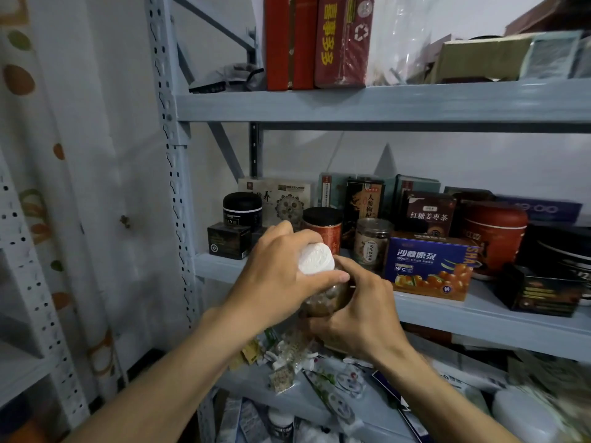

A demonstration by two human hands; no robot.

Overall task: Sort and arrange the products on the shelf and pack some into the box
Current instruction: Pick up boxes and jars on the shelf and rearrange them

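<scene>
A clear jar with a white lid (315, 260) and brownish contents is held in front of the middle shelf (479, 310). My left hand (278, 276) wraps the lid from the left, thumb across its lower edge. My right hand (361, 311) cups the jar's body from the right and below. On the shelf behind stand a red can with a black lid (323, 227), a clear jar (372, 243), a blue box with orange fruit (430, 268), a black jar (242, 208) and a small black box (227, 240).
A red round tin (494, 236) and dark boxes (540, 292) fill the shelf's right part. Red gift boxes (316, 39) stand on the top shelf. Loose sachets and packets (294, 362) litter the lower shelf. A perforated upright (174, 174) rises at left.
</scene>
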